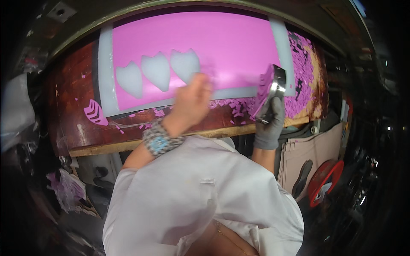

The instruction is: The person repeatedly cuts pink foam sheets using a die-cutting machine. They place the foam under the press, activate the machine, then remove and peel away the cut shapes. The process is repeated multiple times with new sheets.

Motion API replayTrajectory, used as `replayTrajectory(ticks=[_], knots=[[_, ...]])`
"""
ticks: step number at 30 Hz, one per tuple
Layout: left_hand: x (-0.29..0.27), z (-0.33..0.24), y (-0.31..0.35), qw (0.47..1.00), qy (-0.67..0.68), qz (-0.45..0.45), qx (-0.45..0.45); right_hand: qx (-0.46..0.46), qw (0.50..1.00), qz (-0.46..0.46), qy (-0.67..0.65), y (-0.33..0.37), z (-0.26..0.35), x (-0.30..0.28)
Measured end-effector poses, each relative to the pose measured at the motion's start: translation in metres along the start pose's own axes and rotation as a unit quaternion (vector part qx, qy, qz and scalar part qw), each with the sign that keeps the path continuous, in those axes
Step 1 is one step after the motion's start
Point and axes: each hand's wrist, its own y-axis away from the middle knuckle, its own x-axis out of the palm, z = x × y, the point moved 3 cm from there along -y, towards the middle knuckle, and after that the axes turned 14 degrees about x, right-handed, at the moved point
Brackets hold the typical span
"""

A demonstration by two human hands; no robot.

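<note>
A pink sheet (222, 47) lies on a pale cutting board (105, 64), with a row of three shield-shaped cut-outs along its left part. My left hand (193, 100), bare and smeared by motion, is over the sheet's near edge beside the rightmost cut-out (184, 64). Its fingers look curled, but whether they hold anything is unclear. In a grey glove, my right hand (272, 121) is closed around a metal cutting die (277, 81) at the right end of the sheet. Pink material shows along the die's left side. A slotted pink cut piece (96, 113) lies at the left.
Pink scraps (299, 64) are heaped right of the board, and more lie along its near side. The worn red-brown table (77, 102) has a wooden front edge (111, 147). Below at the right are a beige panel (294, 158) and a red ring-shaped object (324, 183).
</note>
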Motion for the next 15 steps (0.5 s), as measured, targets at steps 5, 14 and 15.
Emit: replayTrajectory(ticks=[5,14,15], knots=[[0.065,-0.035,0.001,0.96,0.132,0.197,0.149,-0.005,1.0,-0.009,0.01,0.025,-0.026,0.01],[0.019,0.026,-0.004,0.931,0.237,0.228,-0.16,0.031,0.963,0.04,-0.265,0.015,-0.008,-0.062],[0.016,0.031,0.0,0.923,0.282,0.217,-0.144,0.044,0.95,0.021,-0.309,0.005,-0.001,-0.079]])
